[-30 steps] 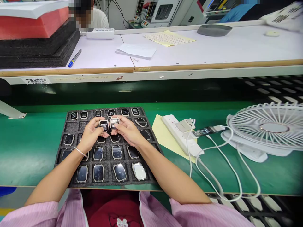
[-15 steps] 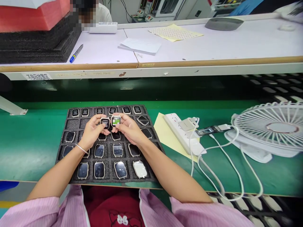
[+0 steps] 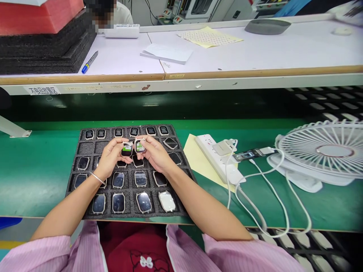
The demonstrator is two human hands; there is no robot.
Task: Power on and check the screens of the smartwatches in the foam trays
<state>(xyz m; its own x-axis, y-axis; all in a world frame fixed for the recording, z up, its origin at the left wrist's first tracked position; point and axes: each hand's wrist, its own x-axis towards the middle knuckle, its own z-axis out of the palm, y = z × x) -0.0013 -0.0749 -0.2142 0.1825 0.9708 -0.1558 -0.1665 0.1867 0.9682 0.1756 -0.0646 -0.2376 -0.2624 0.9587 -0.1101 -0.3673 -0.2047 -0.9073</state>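
A black foam tray point(image 3: 85, 148) lies on the green bench and holds several smartwatch bodies in its pockets. My left hand point(image 3: 110, 158) is closed round one watch body point(image 3: 127, 149) just above the tray's second row. Beside it my right hand point(image 3: 156, 154) grips a second watch body point(image 3: 140, 146). Both held screens glow with a green patch. The two watches sit side by side, almost touching. A white watch body point(image 3: 166, 200) lies face down in the tray's front row.
A white power strip point(image 3: 218, 158) with plugged chargers and looping white cables lies right of the tray on a yellow sheet point(image 3: 197, 160). A white fan point(image 3: 320, 153) lies at far right. A raised white shelf point(image 3: 255, 53) carries papers, a pen and black foam stacks; another person sits behind it.
The watch screen in my right hand lit up green first, then the one in my left hand. My hands have barely moved.
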